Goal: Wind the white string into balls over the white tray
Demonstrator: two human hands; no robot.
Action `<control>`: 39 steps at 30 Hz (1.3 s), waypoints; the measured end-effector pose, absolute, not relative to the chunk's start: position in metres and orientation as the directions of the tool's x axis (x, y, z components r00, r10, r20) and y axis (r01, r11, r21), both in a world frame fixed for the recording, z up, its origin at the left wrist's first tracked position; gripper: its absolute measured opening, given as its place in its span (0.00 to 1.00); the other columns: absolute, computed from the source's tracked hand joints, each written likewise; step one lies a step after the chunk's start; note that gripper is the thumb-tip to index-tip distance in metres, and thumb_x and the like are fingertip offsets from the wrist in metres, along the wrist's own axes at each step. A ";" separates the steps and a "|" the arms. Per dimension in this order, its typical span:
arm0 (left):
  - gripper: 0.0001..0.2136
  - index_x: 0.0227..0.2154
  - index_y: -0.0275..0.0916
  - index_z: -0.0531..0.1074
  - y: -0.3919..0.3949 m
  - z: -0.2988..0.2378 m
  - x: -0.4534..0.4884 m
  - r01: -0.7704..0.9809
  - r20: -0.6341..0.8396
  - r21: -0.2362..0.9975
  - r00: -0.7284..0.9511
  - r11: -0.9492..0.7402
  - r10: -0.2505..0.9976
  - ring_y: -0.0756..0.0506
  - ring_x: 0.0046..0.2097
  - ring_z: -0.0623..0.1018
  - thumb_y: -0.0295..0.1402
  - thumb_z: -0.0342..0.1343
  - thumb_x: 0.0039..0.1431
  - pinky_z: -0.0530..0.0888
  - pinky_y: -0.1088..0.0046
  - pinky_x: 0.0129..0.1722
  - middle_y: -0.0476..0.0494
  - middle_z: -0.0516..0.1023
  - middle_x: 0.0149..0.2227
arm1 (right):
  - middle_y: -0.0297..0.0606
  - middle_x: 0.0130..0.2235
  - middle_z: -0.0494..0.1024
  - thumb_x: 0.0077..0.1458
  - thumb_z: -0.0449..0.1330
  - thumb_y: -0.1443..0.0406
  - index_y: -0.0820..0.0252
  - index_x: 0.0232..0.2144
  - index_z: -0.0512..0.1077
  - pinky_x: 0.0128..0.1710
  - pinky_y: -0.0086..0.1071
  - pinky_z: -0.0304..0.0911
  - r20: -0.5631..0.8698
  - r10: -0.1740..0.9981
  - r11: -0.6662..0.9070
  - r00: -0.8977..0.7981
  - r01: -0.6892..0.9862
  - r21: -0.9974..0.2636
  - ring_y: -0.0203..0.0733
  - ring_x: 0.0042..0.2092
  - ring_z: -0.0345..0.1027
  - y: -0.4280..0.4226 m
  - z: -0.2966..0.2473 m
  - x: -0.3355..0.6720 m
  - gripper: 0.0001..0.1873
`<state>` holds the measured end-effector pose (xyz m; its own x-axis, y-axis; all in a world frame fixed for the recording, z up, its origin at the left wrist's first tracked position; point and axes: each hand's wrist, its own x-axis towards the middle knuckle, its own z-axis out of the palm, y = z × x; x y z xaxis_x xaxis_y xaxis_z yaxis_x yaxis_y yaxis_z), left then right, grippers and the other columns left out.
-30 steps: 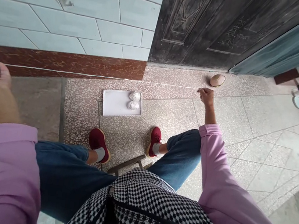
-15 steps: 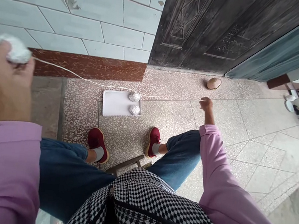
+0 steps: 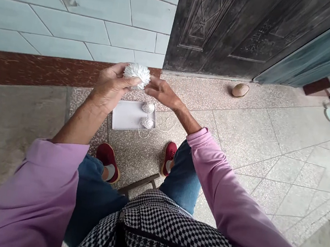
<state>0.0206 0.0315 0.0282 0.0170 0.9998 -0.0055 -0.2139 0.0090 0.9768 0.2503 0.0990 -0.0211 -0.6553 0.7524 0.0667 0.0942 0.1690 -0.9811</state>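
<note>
A ball of white yarn [image 3: 137, 74] sits in my left hand [image 3: 111, 85], whose thumb lies across its front and whose fingers curl behind it. My right hand [image 3: 163, 92] is at the ball's right side, fingers bent together and fingertips at its edge. Whether a strand is pinched there I cannot make out. Below, a white tray [image 3: 126, 114] lies on the floor with two smaller yarn balls, one at its upper right corner [image 3: 148, 107] and one at its lower right [image 3: 147, 122]. A thin strand of yarn [image 3: 164, 130] loops loosely beside the tray.
My red shoes [image 3: 107, 157] are near the tray, with a stool's bar [image 3: 139, 183] between my legs. A tiled wall [image 3: 83, 26] and a dark carved door [image 3: 221, 29] stand ahead. A pinkish rounded object [image 3: 240, 90] lies by the doorstep.
My hands have come together from far apart. The ball in my left hand moved right, and my right hand moved left to it. The strand, stretched between them before, now hangs in slack loops.
</note>
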 end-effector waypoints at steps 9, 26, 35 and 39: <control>0.32 0.48 0.40 0.81 0.041 0.016 0.005 0.098 0.085 0.993 -0.131 -0.073 0.988 0.38 0.52 0.85 0.44 0.89 0.43 0.84 0.53 0.58 0.44 0.92 0.47 | 0.29 0.30 0.66 0.84 0.72 0.29 0.53 0.39 0.79 0.38 0.35 0.64 0.015 0.752 0.175 -0.659 0.178 -0.968 0.44 0.37 0.64 0.038 0.017 0.239 0.38; 0.36 0.49 0.41 0.91 0.016 0.028 0.024 -0.057 -0.082 0.993 0.293 0.103 0.953 0.38 0.45 0.85 0.66 0.90 0.52 0.87 0.59 0.44 0.36 0.91 0.46 | 0.27 0.28 0.57 0.83 0.78 0.38 0.48 0.35 0.65 0.40 0.38 0.62 0.025 0.917 0.121 -0.397 0.219 -0.968 0.46 0.39 0.60 0.070 0.029 0.254 0.36; 0.28 0.49 0.41 0.86 0.023 0.034 0.015 -0.177 0.042 0.984 0.045 -0.034 0.998 0.38 0.51 0.85 0.40 0.86 0.45 0.85 0.56 0.57 0.40 0.93 0.49 | 0.33 0.37 0.72 0.96 0.60 0.63 0.59 0.41 0.76 0.46 0.33 0.63 0.073 0.746 0.365 -0.662 0.314 -0.876 0.41 0.41 0.64 0.055 0.001 0.245 0.22; 0.27 0.49 0.39 0.89 0.025 0.033 0.004 0.117 0.061 0.992 -0.041 -0.056 0.997 0.41 0.47 0.82 0.40 0.86 0.46 0.81 0.60 0.54 0.47 0.92 0.44 | 0.30 0.34 0.69 0.97 0.62 0.53 0.60 0.42 0.78 0.40 0.32 0.59 0.058 0.584 0.345 -0.810 0.183 -0.921 0.40 0.37 0.60 0.045 0.004 0.244 0.26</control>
